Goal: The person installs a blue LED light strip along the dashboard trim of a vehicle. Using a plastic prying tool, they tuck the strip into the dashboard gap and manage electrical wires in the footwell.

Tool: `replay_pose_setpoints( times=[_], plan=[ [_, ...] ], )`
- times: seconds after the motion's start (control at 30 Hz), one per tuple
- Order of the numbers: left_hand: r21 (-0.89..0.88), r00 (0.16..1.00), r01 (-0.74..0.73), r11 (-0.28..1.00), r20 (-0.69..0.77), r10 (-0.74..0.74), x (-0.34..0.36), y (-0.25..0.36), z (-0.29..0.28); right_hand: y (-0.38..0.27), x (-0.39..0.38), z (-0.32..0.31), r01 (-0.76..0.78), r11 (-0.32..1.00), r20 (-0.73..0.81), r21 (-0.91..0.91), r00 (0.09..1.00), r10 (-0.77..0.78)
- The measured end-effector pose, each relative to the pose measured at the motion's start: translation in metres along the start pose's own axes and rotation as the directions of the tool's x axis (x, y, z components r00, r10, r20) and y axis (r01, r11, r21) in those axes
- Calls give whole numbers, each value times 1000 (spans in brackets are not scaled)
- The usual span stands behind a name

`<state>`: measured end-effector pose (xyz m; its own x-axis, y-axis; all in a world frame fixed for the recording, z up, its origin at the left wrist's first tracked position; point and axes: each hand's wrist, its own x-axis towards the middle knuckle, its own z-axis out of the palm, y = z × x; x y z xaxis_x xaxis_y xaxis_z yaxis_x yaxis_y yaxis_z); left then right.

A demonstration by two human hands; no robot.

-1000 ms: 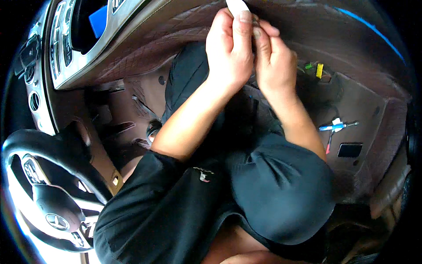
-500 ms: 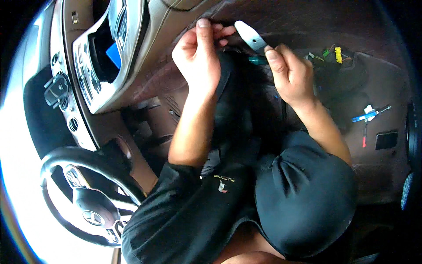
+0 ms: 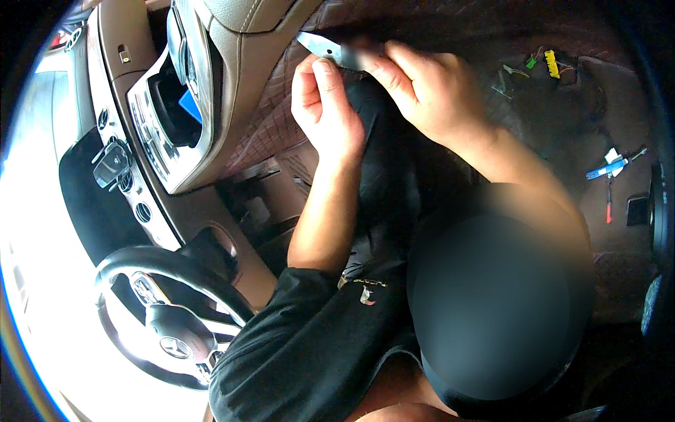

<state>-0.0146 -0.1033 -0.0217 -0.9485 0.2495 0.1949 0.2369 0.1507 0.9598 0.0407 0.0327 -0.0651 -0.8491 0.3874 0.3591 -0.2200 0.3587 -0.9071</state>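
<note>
My right hand (image 3: 429, 91) is closed round the dark, blurred end of a flat silver blade (image 3: 320, 46) with a small hole in it. The blade points left, towards the seam of the brown leather trim. Just under its lower edge is my left hand (image 3: 326, 109), thumb and forefinger pinched together right by the blade. Whatever lies between those fingertips is too small to make out. Both forearms come from black short sleeves, over my dark-clothed lap.
A steering wheel (image 3: 158, 254) stands at lower left. The console tray (image 3: 163, 88) holds a blue item (image 3: 190, 107). On the right-hand carpet lie yellow (image 3: 552, 65) and green connectors, a blue tool (image 3: 606, 171), a red-handled tool (image 3: 608, 213) and a black rectangle (image 3: 637, 210).
My right hand has moved left with the blade, bringing it beside my left fingertips. The left hand has lowered slightly, its fingers more curled. The whole view has shifted a little.
</note>
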Motion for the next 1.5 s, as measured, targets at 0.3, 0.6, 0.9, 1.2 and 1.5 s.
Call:
replay_pose_setpoints(
  times=[0.3, 0.6, 0.9, 1.2, 1.5],
  plan=[
    [-106, 997, 45, 993, -58, -52, 13, 9, 10, -4, 6, -4, 14, 993, -5, -119, 1000, -14],
    [3, 991, 56, 998, 124, -56, 15, 36, 28, 2, -30, -44, -127, 985, -67, 118, 989, 135],
    [-67, 900, 23, 997, 435, 8, 40, 67, 100, 1, -14, -104, -112, 975, -261, 193, 952, 161],
    [-89, 907, 104, 991, 418, -58, 33, 53, 99, -17, -6, -123, -168, 982, -169, 89, 969, 181],
    [-77, 836, 34, 996, 549, 14, 29, 56, 93, -13, 2, -110, -164, 982, -178, 97, 968, 179]
  ],
)
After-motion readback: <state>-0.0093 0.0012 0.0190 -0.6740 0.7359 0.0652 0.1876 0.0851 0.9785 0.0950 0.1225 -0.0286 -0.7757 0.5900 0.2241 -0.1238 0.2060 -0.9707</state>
